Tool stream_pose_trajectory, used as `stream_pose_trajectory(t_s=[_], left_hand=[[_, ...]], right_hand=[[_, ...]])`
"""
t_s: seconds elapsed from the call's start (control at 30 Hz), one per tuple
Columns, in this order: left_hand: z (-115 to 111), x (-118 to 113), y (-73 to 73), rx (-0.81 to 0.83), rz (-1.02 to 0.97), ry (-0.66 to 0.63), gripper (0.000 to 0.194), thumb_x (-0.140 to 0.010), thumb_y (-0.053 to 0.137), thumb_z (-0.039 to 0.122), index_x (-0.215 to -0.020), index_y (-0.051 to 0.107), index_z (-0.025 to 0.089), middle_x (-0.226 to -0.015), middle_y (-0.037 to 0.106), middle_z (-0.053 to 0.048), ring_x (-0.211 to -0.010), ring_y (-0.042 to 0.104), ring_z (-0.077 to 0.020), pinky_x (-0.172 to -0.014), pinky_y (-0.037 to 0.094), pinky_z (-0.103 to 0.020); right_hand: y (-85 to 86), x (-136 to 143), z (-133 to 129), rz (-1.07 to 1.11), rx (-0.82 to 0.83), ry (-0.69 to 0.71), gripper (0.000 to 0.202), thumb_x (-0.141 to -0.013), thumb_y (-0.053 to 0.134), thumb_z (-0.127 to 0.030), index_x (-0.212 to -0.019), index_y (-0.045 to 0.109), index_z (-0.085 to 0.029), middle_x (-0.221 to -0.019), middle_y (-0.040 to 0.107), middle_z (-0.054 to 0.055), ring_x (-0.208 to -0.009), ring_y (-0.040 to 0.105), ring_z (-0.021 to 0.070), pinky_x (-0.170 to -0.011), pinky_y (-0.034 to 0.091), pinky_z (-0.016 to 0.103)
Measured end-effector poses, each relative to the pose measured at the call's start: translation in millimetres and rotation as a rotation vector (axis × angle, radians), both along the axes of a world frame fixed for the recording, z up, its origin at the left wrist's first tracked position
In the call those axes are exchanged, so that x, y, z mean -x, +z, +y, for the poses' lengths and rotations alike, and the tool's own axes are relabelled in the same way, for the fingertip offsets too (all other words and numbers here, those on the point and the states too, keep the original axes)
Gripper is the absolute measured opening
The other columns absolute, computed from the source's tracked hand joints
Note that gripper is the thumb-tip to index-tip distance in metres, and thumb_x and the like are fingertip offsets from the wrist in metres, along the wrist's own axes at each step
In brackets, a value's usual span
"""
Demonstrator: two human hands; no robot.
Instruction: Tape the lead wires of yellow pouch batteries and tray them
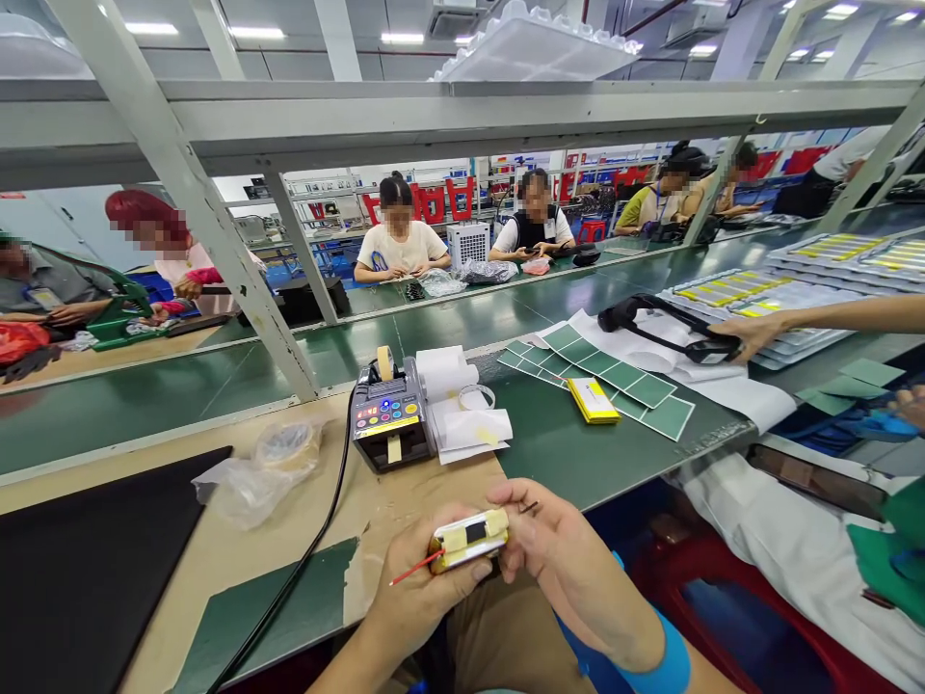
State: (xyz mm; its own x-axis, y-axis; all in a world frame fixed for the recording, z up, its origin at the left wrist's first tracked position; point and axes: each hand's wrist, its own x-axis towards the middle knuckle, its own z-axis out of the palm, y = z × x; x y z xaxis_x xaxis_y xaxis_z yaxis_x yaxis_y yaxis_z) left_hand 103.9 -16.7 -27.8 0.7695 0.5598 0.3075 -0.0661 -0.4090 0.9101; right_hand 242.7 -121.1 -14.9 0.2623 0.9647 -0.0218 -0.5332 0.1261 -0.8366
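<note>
A small silver battery pack [453, 536] with pale yellow tape and a black patch on its side sits in my left hand [411, 588], whose fingers and thumb are closed round it. From its left end a red wire [415, 569] sticks out. My right hand [570, 564], with a blue band at the wrist, is closed at the pack's right end. Between its thumb and fingers the tip of a dark wire [531, 507] pokes out. The fingers hide that end of the pack. Beyond my hands stands a tape dispenser [390, 414] with a strip of tape at its front.
A tape roll in plastic [285, 448] and a black mat [93, 578] lie left; a black cable [310, 569] crosses the bench. Right are a yellow battery stack [593, 400], green sheets [657, 424] and battery trays [737, 289]. A co-worker's hand [755, 337] touches a black strap-like item [650, 318].
</note>
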Motion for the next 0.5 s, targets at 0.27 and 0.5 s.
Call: stream_pose_trajectory(t_s=[0.27, 0.5], left_hand=[[1.7, 1.6, -6.9, 0.156, -0.053, -0.007, 0.024, -0.075, 0.069, 0.029, -0.093, 0.065, 0.014, -0.079, 0.068, -0.004, -0.072, 0.062, -0.0172, -0.068, 0.05, -0.025], [-0.2, -0.5, -12.4, 0.405, 0.004, 0.092, 0.036, -0.069, 0.071, 0.041, -0.087, 0.064, 0.01, -0.08, 0.067, -0.007, -0.073, 0.062, -0.0201, -0.065, 0.051, -0.027]], right_hand=[[-10.1, 1.4, 3.4, 0.051, -0.016, 0.063, 0.028, -0.074, 0.073, -0.033, -0.095, 0.066, -0.017, -0.074, 0.057, 0.0, -0.061, 0.052, 0.0075, -0.063, 0.046, 0.023], [-10.2, -4.0, 1.9, -0.446, -0.018, -0.255, 0.032, -0.087, 0.057, -0.028, -0.119, 0.054, -0.027, -0.097, 0.055, 0.004, -0.082, 0.055, 0.0142, -0.075, 0.046, 0.029]])
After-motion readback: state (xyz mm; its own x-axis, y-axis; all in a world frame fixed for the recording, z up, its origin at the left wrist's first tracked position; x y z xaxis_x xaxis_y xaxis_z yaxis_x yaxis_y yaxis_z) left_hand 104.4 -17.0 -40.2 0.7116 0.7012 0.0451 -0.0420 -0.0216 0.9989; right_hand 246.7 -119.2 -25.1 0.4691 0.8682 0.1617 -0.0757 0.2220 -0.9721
